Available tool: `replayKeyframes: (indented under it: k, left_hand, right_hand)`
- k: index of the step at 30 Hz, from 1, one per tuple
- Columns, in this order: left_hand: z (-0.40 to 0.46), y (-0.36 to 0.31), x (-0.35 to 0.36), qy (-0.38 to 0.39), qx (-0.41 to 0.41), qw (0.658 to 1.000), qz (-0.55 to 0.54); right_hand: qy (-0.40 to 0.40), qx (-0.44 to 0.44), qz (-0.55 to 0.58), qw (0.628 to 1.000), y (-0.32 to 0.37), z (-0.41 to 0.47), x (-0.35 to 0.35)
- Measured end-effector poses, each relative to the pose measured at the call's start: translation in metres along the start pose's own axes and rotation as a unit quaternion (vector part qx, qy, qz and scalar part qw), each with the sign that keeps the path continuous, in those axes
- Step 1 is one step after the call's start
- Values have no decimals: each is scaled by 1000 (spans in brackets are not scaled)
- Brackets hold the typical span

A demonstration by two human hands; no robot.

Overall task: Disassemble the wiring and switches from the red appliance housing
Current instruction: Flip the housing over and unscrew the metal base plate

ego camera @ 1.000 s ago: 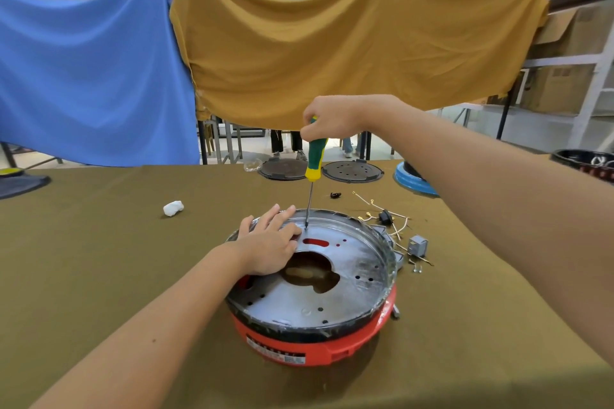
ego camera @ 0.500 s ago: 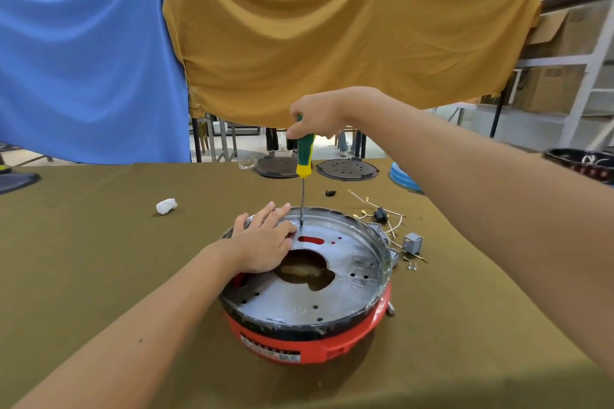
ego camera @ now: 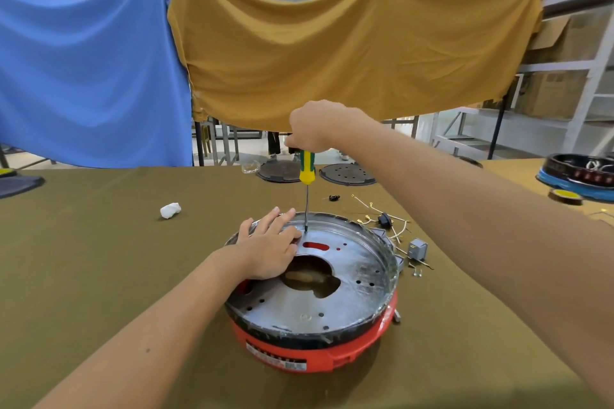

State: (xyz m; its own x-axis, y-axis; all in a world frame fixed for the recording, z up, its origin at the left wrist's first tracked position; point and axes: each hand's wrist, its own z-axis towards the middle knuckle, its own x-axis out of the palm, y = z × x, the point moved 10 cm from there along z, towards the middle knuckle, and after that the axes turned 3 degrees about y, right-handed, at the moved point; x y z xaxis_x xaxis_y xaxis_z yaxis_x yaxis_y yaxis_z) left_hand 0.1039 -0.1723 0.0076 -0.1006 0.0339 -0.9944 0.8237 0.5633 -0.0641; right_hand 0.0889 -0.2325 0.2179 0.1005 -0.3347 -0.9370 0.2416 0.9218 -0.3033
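Little has shifted since a moment ago: right hand [ego camera: 314,124] still grips the green-and-yellow-handled screwdriver [ego camera: 306,176] upright, tip on the round silver metal plate [ego camera: 352,279] atop the red plastic appliance housing [ego camera: 319,354], mid-table. Left hand [ego camera: 269,251] presses flat, fingers spread, on the plate's far-left rim.

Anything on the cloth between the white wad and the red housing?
Head view: only bare olive cloth between the white wad and the red housing.
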Motion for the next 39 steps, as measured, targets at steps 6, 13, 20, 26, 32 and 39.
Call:
replayKeyframes:
  k: [6,13,20,26,32,39]
  left_hand:
    - [0,1,0,-9,3,1000,0]
    - [-1,-1,-1,-5,1,1000,1]
    - [-3,-2,-2,-2,-1,1000,0]
    - [-5,-3,-3,3,4,1000,2]
    - [-2,-1,0,2,2,1000,1]
    - [0,0,0,-7,-1,1000,0]
  right_hand:
    - [106,-124,251,954,0,-18,-1]
    - [92,42,114,988,-28,-16,17]
    - [105,-84,206,969,-5,-15,6]
    - [109,-74,230,964,-2,-19,7]
    - [13,18,-2,1000,-18,-10,3]
    - [106,-100,362,921,-4,-23,7]
